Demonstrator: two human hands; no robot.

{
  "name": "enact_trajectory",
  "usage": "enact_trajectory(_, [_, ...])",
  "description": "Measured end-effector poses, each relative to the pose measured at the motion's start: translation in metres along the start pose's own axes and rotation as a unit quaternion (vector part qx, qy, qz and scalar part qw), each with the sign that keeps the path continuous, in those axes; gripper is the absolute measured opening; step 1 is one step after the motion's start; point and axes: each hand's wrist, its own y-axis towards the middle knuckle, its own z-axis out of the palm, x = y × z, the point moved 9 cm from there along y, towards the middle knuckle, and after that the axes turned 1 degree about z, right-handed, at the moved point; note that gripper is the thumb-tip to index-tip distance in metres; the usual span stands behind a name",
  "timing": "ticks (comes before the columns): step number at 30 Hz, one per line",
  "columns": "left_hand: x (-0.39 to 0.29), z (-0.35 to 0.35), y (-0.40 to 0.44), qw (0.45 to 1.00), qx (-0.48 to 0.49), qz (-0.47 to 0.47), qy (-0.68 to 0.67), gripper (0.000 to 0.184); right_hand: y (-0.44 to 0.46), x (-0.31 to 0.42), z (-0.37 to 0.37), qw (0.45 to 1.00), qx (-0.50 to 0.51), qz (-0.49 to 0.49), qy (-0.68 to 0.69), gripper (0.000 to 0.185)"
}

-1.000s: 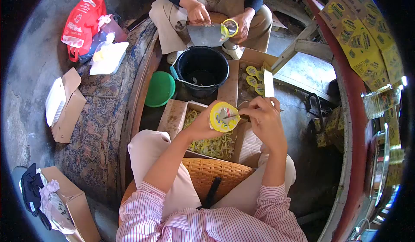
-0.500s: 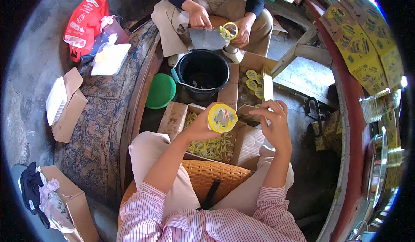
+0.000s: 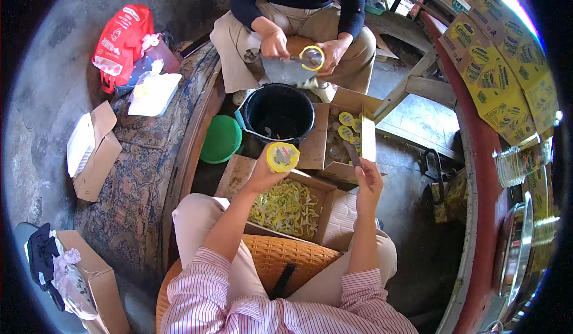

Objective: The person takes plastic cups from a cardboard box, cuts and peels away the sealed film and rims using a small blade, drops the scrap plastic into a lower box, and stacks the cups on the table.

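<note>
Though strips [image 3: 289, 206] line the box [image 3: 327, 215], your left grip [image 3: 262, 174] holds a still yellow-rimmed cup [image 3: 282, 157]; your right grip [image 3: 370, 179], a knife [image 3: 353, 153].

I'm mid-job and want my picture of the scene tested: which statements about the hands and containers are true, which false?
1. The left hand holds a yellow-rimmed cup. True.
2. The right hand is empty. False: it holds a knife.
3. The green dish is left of the black bucket. True.
4. The yellowish strips lie in the bucket. False: they lie in an open cardboard box.
</note>
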Motion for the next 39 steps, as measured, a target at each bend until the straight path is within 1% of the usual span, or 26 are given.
enact_trajectory(2, [0.012, -0.010, 0.010, 0.999, -0.046, 0.006, 0.013, 0.060, 0.000, -0.004, -0.004, 1.000, -0.011, 0.002, -0.001, 0.018])
enact_trajectory(5, [0.037, -0.023, 0.034, 0.994, -0.058, 0.009, 0.087, 0.059, 0.000, -0.007, -0.010, 1.000, -0.030, 0.008, 0.006, 0.018])
enact_trajectory(6, [0.053, -0.029, 0.043, 0.995, -0.081, -0.022, 0.052, 0.060, -0.001, -0.006, -0.012, 0.999, -0.038, 0.011, 0.011, 0.018])
enact_trajectory(7, [0.063, -0.035, 0.054, 0.995, -0.075, -0.016, 0.068, 0.059, -0.001, -0.005, -0.014, 0.999, -0.039, 0.011, 0.012, 0.018])
enact_trajectory(9, [0.081, -0.044, 0.071, 0.989, -0.076, -0.046, 0.115, 0.057, 0.000, -0.002, -0.016, 0.999, -0.041, 0.012, 0.014, 0.019])
enact_trajectory(10, [0.091, -0.050, 0.078, 0.983, -0.072, -0.065, 0.156, 0.053, 0.000, -0.003, -0.017, 0.998, -0.044, 0.027, 0.019, 0.019])
enact_trajectory(11, [0.104, -0.054, 0.085, 0.989, -0.082, -0.064, 0.108, 0.052, 0.000, 0.000, -0.018, 0.998, -0.049, 0.024, 0.023, 0.019])
enact_trajectory(13, [0.127, -0.071, 0.091, 0.968, -0.093, -0.145, 0.182, 0.052, 0.000, 0.003, -0.018, 0.998, -0.056, 0.017, 0.031, 0.019])
enact_trajectory(14, [0.137, -0.078, 0.094, 0.965, -0.108, -0.148, 0.186, 0.055, -0.001, 0.002, -0.019, 0.998, -0.056, 0.021, 0.035, 0.020])
enact_trajectory(15, [0.126, -0.080, 0.101, 0.965, -0.129, -0.066, 0.218, 0.043, -0.002, -0.001, -0.019, 0.997, -0.057, 0.025, 0.039, 0.020])
enact_trajectory(17, [0.155, -0.084, 0.099, 0.964, -0.097, -0.173, 0.174, 0.025, -0.001, -0.002, -0.019, 0.997, -0.056, 0.021, 0.046, 0.021])
enact_trajectory(18, [0.151, -0.085, 0.099, 0.971, -0.124, -0.146, 0.140, 0.016, -0.002, -0.001, -0.018, 0.997, -0.055, 0.017, 0.049, 0.022])
enact_trajectory(21, [0.167, -0.086, 0.102, 0.958, -0.086, -0.218, 0.168, 0.020, -0.001, 0.004, -0.015, 0.998, -0.046, 0.008, 0.052, 0.022])
enact_trajectory(22, [0.180, -0.088, 0.101, 0.950, -0.085, -0.265, 0.141, 0.024, -0.001, 0.006, -0.013, 0.998, -0.043, 0.006, 0.053, 0.022])
enact_trajectory(25, [0.194, -0.096, 0.097, 0.926, -0.110, -0.310, 0.183, 0.030, -0.001, 0.005, -0.013, 0.997, -0.047, 0.020, 0.052, 0.021])
enact_trajectory(26, [0.207, -0.101, 0.099, 0.925, -0.106, -0.311, 0.192, 0.036, -0.001, 0.005, -0.012, 0.997, -0.046, 0.019, 0.052, 0.022])
enact_trajectory(29, [0.182, -0.094, 0.091, 0.890, -0.132, -0.369, 0.233, 0.049, -0.002, 0.003, -0.011, 0.998, -0.044, 0.019, 0.052, 0.022])
enact_trajectory(32, [0.187, -0.105, 0.100, 0.836, -0.112, -0.368, 0.391, 0.065, -0.003, 0.002, -0.013, 0.997, -0.050, 0.021, 0.052, 0.022])
enact_trajectory(35, [0.193, -0.104, 0.104, 0.812, -0.083, -0.384, 0.431, 0.073, -0.003, 0.005, -0.015, 0.997, -0.057, 0.021, 0.053, 0.022])
enact_trajectory(36, [0.187, -0.099, 0.099, 0.806, -0.100, -0.422, 0.404, 0.067, -0.003, 0.006, -0.015, 0.997, -0.058, 0.023, 0.051, 0.022])
enact_trajectory(39, [0.186, -0.082, 0.096, 0.811, -0.048, -0.481, 0.328, 0.061, -0.003, 0.005, -0.014, 0.997, -0.058, 0.028, 0.050, 0.022])
